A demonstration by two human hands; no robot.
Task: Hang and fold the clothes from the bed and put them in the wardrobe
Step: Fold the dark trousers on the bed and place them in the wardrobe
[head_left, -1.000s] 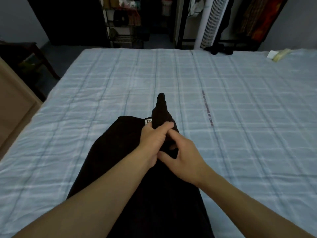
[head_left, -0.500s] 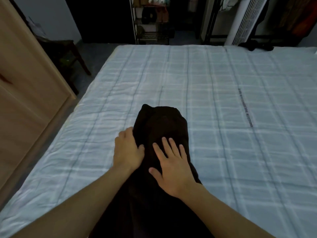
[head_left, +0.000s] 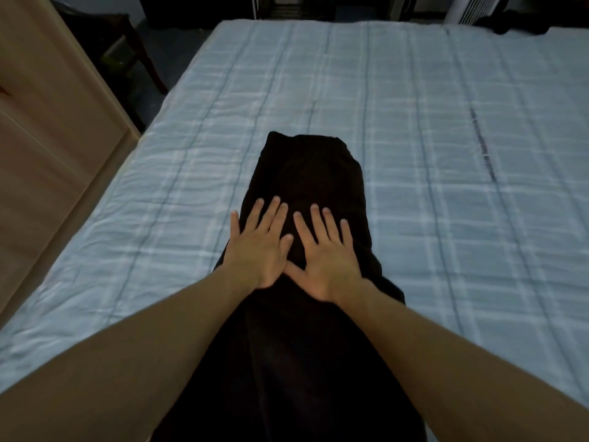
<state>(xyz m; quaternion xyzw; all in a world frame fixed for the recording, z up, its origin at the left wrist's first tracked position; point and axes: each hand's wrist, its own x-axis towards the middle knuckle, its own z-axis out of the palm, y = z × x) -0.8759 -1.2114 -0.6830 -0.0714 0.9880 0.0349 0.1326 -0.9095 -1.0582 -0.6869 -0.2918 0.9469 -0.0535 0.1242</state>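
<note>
black garment [head_left: 306, 173] lies lengthwise on the bed [head_left: 430, 106], folded into a narrow strip running from the near edge toward the middle. left hand [head_left: 256, 250] and right hand [head_left: 326, 260] lie flat on it side by side, palms down, fingers straight and spread. they grip nothing, just press. left little finger sits at the strip's left edge.

handling guess: soft, light, limp cloth with no stiffness, so it will sag and unfold if lifted from one point. the bed should give enough friction that it won't slide.

best hold: pinch both far corners to fold toward the near end, or scoop under the folded stack with both palms.

containers: wood cabinet [head_left: 47, 138] at left, likely the wardrobe. only its outer face shows, contents not visible.
</note>
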